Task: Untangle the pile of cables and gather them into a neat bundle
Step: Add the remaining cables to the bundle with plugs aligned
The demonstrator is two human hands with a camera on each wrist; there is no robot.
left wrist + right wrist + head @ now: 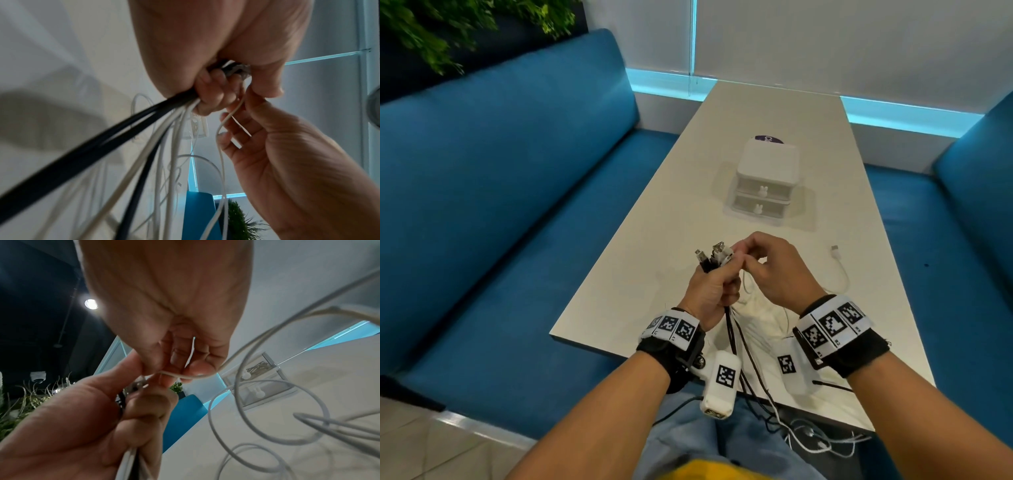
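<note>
Above the table, left hand grips cables; right fingers (wrist view only) apparently pinch one.

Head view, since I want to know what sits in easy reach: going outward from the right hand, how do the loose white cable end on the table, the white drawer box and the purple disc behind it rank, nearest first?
From the right hand:
1. Loose white cable end, on the table to its right.
2. White drawer box, farther up the table, ahead of the hand.
3. Purple disc, peeking out behind the box, farthest.

A lounge or café booth: blue benches flank a long white table.
</note>
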